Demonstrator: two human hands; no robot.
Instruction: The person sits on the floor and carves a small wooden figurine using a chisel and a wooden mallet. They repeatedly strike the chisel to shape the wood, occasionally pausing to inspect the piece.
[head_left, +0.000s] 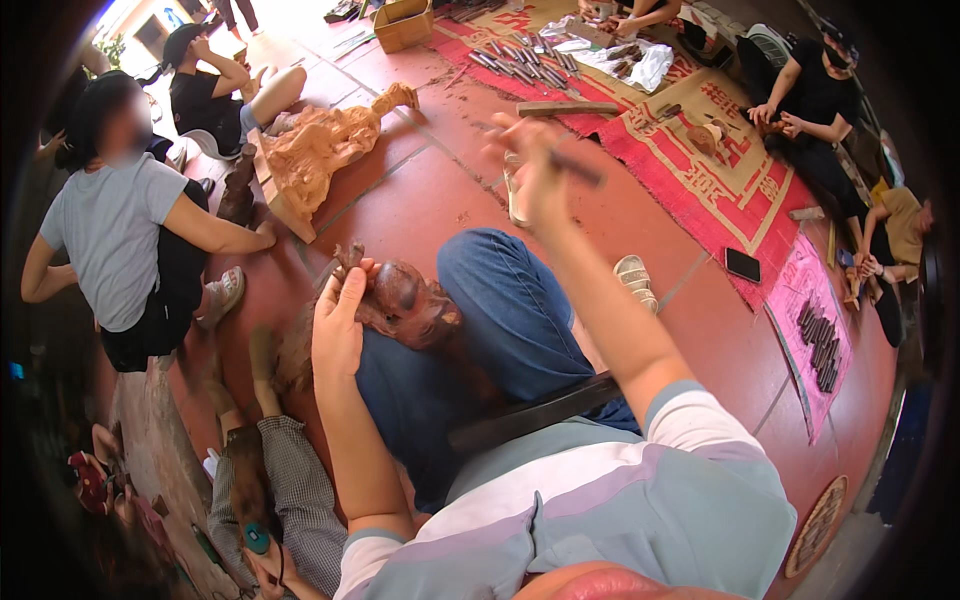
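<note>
My left hand (342, 315) is closed around one end of a reddish-brown wood carving (408, 300), thumb on top. The carving, rounded and glossy with knobbly parts, rests against my left thigh. Raised beyond my right knee is my right hand (538, 170), smeared by motion. From its palm sticks out a short dark stick-like tool (582, 168), too blurred to name more exactly; the hand is apart from the carving. A long dark flat bar (535, 412) lies across my lap.
A large orange-brown wood carving (325, 150) stands on the tiled floor ahead. Several chisels (525, 62) lie on a red mat (690, 210), a phone (742, 265) at its edge. Dark tools (820, 345) lie on pink cloth. People sit at left and right; one works close by at lower left.
</note>
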